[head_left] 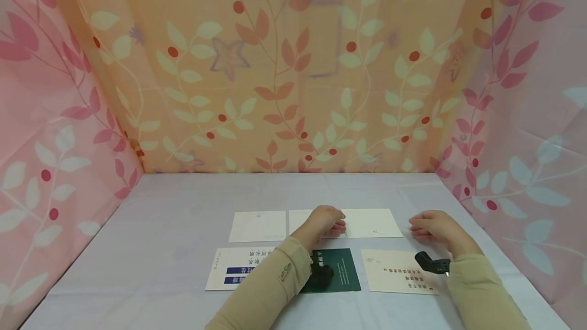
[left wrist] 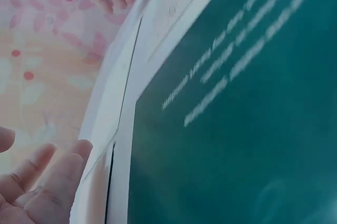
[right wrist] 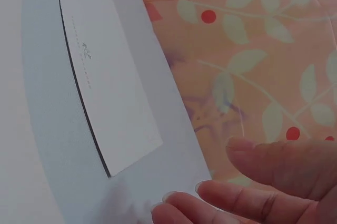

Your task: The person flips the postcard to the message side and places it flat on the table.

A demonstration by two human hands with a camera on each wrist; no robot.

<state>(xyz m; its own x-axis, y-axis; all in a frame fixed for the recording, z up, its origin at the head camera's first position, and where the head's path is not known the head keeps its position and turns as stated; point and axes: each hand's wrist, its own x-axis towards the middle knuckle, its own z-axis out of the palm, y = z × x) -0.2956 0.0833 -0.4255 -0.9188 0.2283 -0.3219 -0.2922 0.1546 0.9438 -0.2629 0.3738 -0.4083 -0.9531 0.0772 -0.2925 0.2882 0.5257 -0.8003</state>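
Cards (head_left: 399,271) in two rows on desk (head_left: 151,253). Left hand (head_left: 323,222) at middle back card (head_left: 297,216), right hand (head_left: 439,228) beside right back card (head_left: 373,223); both relaxed, empty. Step seemingly row-straightening; next move likely calls for light fingertip push.

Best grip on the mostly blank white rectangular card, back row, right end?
Grip the right-end card by its short right edge, from the right: it lies flat, that side is free, and the right hand is beside it. Its left edge sits close to the white middle card. Probably lift that edge and pinch it.
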